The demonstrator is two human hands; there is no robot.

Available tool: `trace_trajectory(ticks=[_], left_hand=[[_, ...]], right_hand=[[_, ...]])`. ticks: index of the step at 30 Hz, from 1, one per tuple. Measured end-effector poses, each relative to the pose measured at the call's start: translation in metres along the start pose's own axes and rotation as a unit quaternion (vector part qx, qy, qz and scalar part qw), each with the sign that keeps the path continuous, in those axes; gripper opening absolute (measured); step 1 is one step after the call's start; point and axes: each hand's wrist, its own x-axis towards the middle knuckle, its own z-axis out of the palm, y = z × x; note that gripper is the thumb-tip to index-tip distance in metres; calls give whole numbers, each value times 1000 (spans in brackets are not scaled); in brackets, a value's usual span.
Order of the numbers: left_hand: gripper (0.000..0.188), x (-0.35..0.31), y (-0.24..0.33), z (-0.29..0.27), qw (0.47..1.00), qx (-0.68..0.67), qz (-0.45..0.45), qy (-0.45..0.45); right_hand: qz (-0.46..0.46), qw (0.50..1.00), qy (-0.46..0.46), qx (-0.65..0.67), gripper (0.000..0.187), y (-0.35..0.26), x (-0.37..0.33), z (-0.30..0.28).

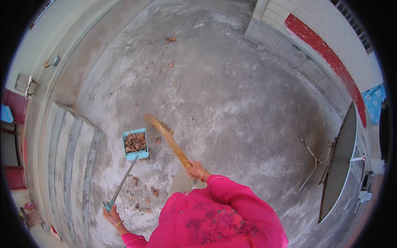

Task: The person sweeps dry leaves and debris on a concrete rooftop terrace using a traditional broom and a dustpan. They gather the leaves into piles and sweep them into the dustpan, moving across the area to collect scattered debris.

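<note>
My left hand (111, 215) is closed round the top of the long grey handle of a light blue dustpan (142, 155). The pan rests on the concrete floor, with a heap of brown dry leaves (135, 141) in it. In my right hand (196, 170) I grip a straw broom (171, 144), whose bristle end slants away to the far left, just right of the pan. A clump of leaves lies at the broom's edge, partly hidden by it. More loose leaves (154, 191) are scattered on the floor between my left hand and my body.
Concrete steps (74, 136) rise on the left, beside the pan. A folded round table (341, 165) with metal legs stands at the right by the wall. Farther ahead lie a few leaves (170, 40). A red-striped wall (326, 53) borders the far right.
</note>
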Motion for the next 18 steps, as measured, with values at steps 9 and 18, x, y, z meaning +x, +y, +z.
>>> trace_trajectory(ticks=[9, 18], left_hand=[[21, 89, 44, 108, 999, -32, -22, -18], [20, 183, 134, 170, 997, 6, -54, -53]], right_hand=[[85, 971, 201, 99, 22, -72, 40, -102], [121, 977, 133, 112, 10, -110, 172, -20]])
